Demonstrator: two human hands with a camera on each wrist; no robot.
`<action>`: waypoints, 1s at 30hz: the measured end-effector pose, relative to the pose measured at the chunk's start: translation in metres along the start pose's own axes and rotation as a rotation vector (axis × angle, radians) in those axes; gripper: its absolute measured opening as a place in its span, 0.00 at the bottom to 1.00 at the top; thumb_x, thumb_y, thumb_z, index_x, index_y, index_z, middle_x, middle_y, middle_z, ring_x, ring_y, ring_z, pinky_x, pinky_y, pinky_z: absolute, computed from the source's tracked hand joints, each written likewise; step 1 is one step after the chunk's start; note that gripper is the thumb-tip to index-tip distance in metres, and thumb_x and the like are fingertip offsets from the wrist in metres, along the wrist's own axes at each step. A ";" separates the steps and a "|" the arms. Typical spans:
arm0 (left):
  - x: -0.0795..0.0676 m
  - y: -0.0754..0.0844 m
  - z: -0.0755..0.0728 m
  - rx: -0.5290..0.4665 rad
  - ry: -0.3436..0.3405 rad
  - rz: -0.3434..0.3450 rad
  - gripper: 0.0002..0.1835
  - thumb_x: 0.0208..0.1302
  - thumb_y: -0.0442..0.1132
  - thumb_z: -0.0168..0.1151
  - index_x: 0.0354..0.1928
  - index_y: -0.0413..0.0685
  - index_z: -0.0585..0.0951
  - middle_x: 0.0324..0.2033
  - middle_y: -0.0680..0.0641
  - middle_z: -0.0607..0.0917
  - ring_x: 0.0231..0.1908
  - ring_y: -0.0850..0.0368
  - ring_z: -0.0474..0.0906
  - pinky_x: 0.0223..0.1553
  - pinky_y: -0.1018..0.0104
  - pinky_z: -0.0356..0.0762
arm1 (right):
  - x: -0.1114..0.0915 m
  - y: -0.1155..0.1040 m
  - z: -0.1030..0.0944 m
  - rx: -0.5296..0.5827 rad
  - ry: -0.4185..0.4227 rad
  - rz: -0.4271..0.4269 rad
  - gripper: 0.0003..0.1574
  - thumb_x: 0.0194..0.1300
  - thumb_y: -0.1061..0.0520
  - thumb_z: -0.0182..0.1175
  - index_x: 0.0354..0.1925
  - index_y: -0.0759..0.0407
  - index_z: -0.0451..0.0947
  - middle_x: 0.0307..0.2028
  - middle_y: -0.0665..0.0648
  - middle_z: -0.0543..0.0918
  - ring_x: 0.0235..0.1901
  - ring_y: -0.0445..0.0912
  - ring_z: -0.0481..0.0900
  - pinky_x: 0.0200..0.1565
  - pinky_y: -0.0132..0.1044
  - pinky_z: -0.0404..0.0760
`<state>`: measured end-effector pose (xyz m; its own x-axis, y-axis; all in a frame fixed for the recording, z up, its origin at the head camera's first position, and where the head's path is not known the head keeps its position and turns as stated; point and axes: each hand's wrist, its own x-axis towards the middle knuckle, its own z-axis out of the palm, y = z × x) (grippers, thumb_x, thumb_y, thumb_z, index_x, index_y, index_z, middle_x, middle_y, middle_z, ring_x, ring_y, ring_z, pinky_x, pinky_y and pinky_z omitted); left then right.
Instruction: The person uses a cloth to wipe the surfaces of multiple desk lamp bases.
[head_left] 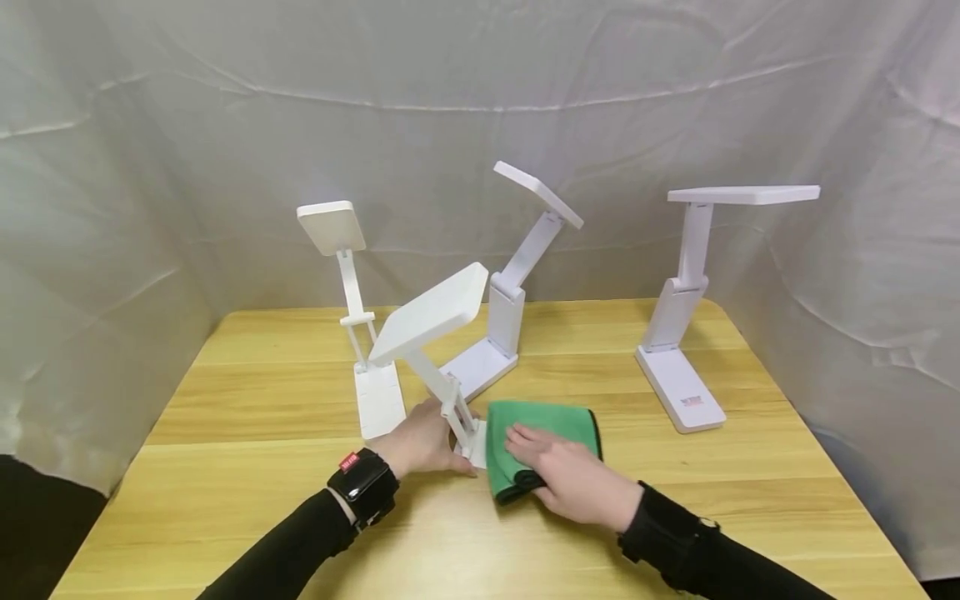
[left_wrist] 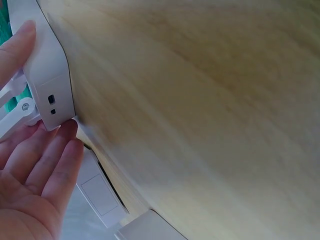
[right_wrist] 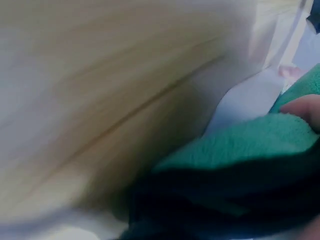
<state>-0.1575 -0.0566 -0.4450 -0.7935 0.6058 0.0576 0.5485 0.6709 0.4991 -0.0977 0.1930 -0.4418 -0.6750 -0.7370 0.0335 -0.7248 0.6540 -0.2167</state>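
Observation:
A white folding desk lamp [head_left: 431, 312] stands at the middle front, its flat head tilted up over the left hand. My left hand [head_left: 423, 440] grips the lamp's base; in the left wrist view the thumb lies on one side of the base [left_wrist: 47, 75] and the fingertips reach its other edge, beside two small ports. A folded green cloth [head_left: 551, 421] with a black border overlaps the right end of this base. My right hand [head_left: 566, 475] holds the cloth from above, fingers over its top and thumb at the near fold. Up close, the cloth [right_wrist: 240, 142] meets the white base.
Behind stand three more white desk lamps: one at the left [head_left: 378, 400], one in the middle [head_left: 506, 312] and one at the right [head_left: 682, 387]. They share a wooden table [head_left: 247, 400]. A pale curtain [head_left: 420, 67] hangs around its back and sides.

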 end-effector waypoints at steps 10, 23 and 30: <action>0.002 0.002 -0.002 -0.027 0.013 0.015 0.37 0.32 0.53 0.80 0.48 0.47 0.78 0.43 0.51 0.82 0.41 0.55 0.77 0.47 0.59 0.76 | -0.021 -0.006 0.002 0.071 -0.009 -0.104 0.45 0.50 0.66 0.63 0.67 0.57 0.63 0.68 0.57 0.63 0.67 0.51 0.59 0.62 0.50 0.66; 0.001 0.000 0.003 -0.008 0.011 -0.012 0.38 0.29 0.53 0.80 0.47 0.46 0.77 0.42 0.51 0.82 0.43 0.53 0.77 0.51 0.56 0.74 | 0.004 -0.004 0.001 -0.003 0.000 -0.018 0.39 0.56 0.58 0.63 0.65 0.64 0.65 0.66 0.63 0.65 0.67 0.54 0.60 0.64 0.49 0.64; 0.000 0.000 0.002 -0.037 0.010 -0.017 0.39 0.30 0.52 0.80 0.49 0.46 0.77 0.43 0.51 0.82 0.44 0.53 0.78 0.51 0.56 0.75 | -0.015 -0.011 0.008 0.044 0.008 -0.130 0.44 0.50 0.65 0.63 0.67 0.59 0.64 0.67 0.59 0.64 0.67 0.52 0.59 0.62 0.49 0.66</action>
<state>-0.1569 -0.0556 -0.4465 -0.8054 0.5899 0.0576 0.5248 0.6647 0.5318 -0.0786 0.1960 -0.4480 -0.5768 -0.8137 0.0718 -0.7997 0.5445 -0.2529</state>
